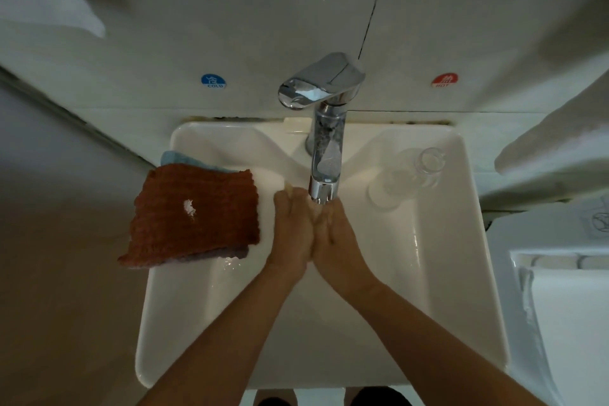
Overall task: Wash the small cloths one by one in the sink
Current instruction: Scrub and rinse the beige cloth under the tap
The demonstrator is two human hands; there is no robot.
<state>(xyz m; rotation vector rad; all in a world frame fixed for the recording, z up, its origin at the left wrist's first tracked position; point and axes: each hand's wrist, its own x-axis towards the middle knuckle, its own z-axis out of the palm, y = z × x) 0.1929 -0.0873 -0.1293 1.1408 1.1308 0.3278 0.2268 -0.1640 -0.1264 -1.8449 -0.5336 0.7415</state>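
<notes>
While both forearms reach up from the near edge of the sink [158, 323], I see my left hand [291, 234] and right hand [339, 241] pressed side by side over the middle of the basin, fingers straight and pointing away, tips just under the spout of the faucet [324, 155]. Neither hand holds a cloth; a small pale sliver shows at the left fingertips, and I cannot tell what it is. Whether water is running I cannot tell either. On the sink's left rim lies the stack of small cloths: the rust-red cloth [194, 214] on top, hanging partly over the outer edge, with a white speck near its middle; a purple cloth [214, 256] peeks out under its near edge and a light blue cloth [179, 160] under its far corner. On the right side of the sink, near the far corner, a clear glass [407, 176] lies tipped on its side. Behind the basin the chrome faucet rises from the far rim, its lever turned left. On the wall beyond, a blue cold sticker [213, 81] sits left of the faucet and a red hot sticker [445, 80] sits right.
</notes>
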